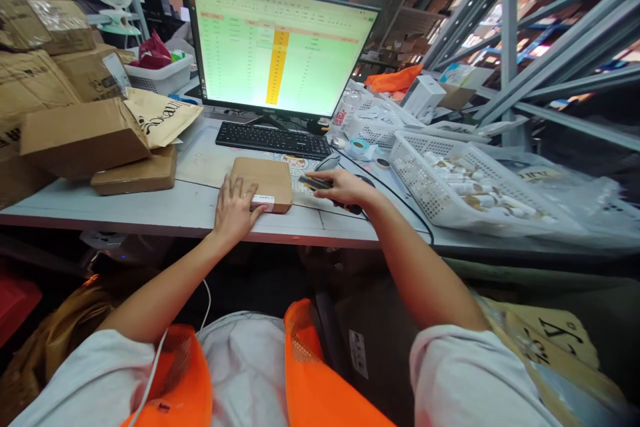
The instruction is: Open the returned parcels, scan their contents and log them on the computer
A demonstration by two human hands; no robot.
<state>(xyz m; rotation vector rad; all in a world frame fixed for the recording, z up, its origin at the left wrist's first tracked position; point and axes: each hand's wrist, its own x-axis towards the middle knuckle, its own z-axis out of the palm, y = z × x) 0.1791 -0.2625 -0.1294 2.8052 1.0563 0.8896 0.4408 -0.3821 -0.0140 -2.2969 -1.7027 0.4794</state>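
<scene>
Your left hand (234, 205) lies spread on the cardboard box (273, 177) at the table's (150, 209) near edge; your right hand (346, 188) grips an apparent utility knife (317, 183). The box appears uncut.

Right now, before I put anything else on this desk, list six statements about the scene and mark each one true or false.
1. The left hand rests on a small cardboard box. True.
2. The right hand is empty. False: it holds a dark tool.
3. The keyboard lies in front of the monitor. True.
4. The monitor's screen is black. False: it is lit, with a yellow-orange column.
5. A white perforated basket stands to the right of the right hand. True.
6. The keyboard lies on the cardboard box. False: it lies behind the box.
</scene>
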